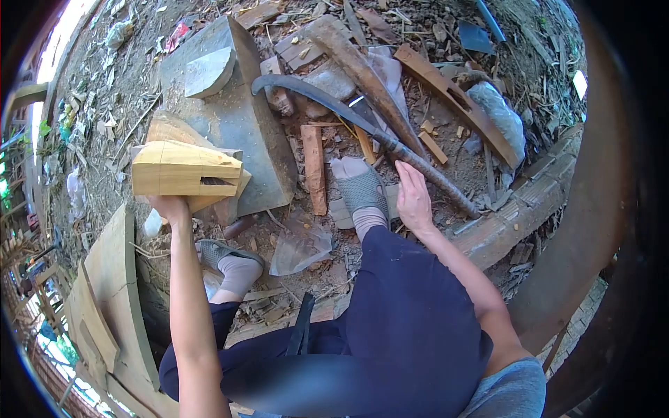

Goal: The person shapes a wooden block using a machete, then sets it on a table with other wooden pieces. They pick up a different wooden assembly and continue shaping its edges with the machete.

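My left hand [169, 207] is closed around the underside of a pale yellow wooden block [181, 167] with a dark slot cut near its right end. Much of that grip is hidden beneath the wood. Behind it, another piece of pale wood [169, 129] lies against the big grey chopping block [272, 150]. My right hand [416, 198] has its fingers stretched out, beside the wrapped handle [435, 177] of a long curved-blade sickle [313, 93]. The sickle's blade tip rests toward the chopping block.
A flat wood slab [209, 73] lies on the chopping block. Beyond the sickle are a slotted plank [446, 90], a rusty-brown beam [362, 63] and wood scraps. Large boards [115, 272] lean at lower left. A timber beam [516, 223] runs along the right.
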The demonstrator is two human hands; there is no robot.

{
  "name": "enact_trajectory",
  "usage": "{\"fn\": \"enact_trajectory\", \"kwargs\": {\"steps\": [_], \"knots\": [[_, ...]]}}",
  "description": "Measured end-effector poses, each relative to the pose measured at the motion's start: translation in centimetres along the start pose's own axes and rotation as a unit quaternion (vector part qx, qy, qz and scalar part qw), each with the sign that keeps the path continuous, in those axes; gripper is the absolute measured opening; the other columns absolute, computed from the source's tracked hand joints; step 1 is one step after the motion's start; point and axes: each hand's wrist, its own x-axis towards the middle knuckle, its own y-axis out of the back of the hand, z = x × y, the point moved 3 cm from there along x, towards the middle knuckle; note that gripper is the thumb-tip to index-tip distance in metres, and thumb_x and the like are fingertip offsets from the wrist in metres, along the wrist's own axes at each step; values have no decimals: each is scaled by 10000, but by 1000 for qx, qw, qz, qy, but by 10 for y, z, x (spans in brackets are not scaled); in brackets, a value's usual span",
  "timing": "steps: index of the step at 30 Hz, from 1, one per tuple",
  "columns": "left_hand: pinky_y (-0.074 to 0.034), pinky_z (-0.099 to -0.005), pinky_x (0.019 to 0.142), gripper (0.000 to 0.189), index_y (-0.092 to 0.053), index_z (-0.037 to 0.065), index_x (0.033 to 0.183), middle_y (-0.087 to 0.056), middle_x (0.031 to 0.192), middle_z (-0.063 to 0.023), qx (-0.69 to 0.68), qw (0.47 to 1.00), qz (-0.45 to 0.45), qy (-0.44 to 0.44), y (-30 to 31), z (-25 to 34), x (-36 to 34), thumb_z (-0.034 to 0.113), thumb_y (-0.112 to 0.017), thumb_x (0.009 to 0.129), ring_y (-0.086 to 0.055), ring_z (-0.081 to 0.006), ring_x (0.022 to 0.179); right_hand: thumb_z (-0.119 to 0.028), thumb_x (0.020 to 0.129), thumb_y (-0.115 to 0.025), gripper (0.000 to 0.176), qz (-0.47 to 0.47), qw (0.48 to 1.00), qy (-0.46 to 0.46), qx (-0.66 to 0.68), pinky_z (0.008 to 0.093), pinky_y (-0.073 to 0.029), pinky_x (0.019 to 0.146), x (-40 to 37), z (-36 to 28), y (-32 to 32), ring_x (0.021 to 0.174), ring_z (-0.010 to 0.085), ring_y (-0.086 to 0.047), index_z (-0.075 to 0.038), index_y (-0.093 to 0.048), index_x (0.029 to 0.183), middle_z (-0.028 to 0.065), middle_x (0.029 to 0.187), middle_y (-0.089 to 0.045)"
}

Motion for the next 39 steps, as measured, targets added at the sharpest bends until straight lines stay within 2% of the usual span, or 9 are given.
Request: {"fn": "enact_trajectory", "kwargs": {"steps": [6, 9, 13, 19, 23, 27, 35, 37, 39], "knots": [[-479, -464, 835, 316, -658, -11, 1104, -672, 1066, -189, 101, 994, -34, -1, -1, -16, -2, 243, -559, 942, -631, -357, 988, -24, 889, -477, 555, 24, 998, 10, -51, 446, -340, 1126, 8, 9, -2, 1290, 364, -466, 13, -398, 1437, 199, 1368, -501], [-479, -471, 821, 306, -666, -7, 1095, -680, 1041, -191, 117, 992, -39, -10, 0, -19, -2, 234, -558, 939, -637, -361, 972, -25, 899, -458, 632, 163, 980, 15, -112, 466, -292, 1163, 43, 13, 23, 1371, 396, -378, 34, -261, 1497, 232, 1491, -372], [-482, -471, 800, 297, -679, -8, 1062, -686, 1014, -199, 92, 995, -41, -26, 0, -5, 1, 229, -552, 936, -641, -370, 950, -25, 878, -510, 548, 215, 970, 43, -108, 447, -340, 1125, 101, 23, 79, 1353, 381, -394, -1, -413, 1417, 212, 1469, -400], [-449, -496, 832, 312, -658, -18, 1059, -667, 1016, -208, 104, 993, -42, -36, 0, -11, -7, 236, -517, 945, -601, -398, 981, -57, 908, -544, 247, -102, 994, -15, 32, 443, -463, 956, 29, 20, 37, 1081, 377, -592, 10, -621, 1133, 198, 1108, -627], [-428, -520, 836, 330, -645, -16, 1046, -649, 1017, -216, 136, 987, -8, -82, -2, -17, -8, 264, -501, 947, -570, -434, 987, -95, 907, -565, 319, 171, 983, -38, -59, 472, -445, 958, -13, 51, 0, 1086, 393, -564, -14, -589, 1214, 190, 1159, -595], [-460, -505, 806, 292, -656, -12, 1031, -658, 1009, -208, 67, 997, -18, 30, -2, 6, -7, 238, -555, 916, -603, -421, 946, -193, 892, -644, 301, 101, 983, -82, -132, 459, -489, 872, 3, 73, -8, 1017, 360, -602, -54, -592, 1153, 157, 1067, -624], [-485, -498, 778, 257, -662, -4, 1015, -664, 983, -200, 87, 996, -9, -10, -2, 4, -7, 212, -603, 891, -619, -410, 928, -217, 831, -629, 213, -68, 963, -52, -255, 467, -551, 719, 20, 60, 24, 904, 317, -649, -89, -571, 990, 115, 984, -649], [-487, -504, 743, 246, -666, -4, 968, -671, 951, -188, 60, 998, 4, -12, -4, -4, -7, 221, -601, 893, -624, -412, 893, -229, 836, -541, 198, -26, 976, -3, -214, 516, -534, 716, 27, 33, 52, 854, 375, -664, -75, -533, 961, 179, 922, -666], [-478, -488, 806, 287, -652, -4, 1042, -656, 1025, -206, 78, 996, -30, -10, 1, 0, -6, 242, -594, 905, -610, -409, 970, -260, 869, -492, 242, -113, 975, -138, -134, 576, -499, 722, 30, 32, 67, 804, 456, -652, -43, -518, 974, 256, 850, -663]]}}
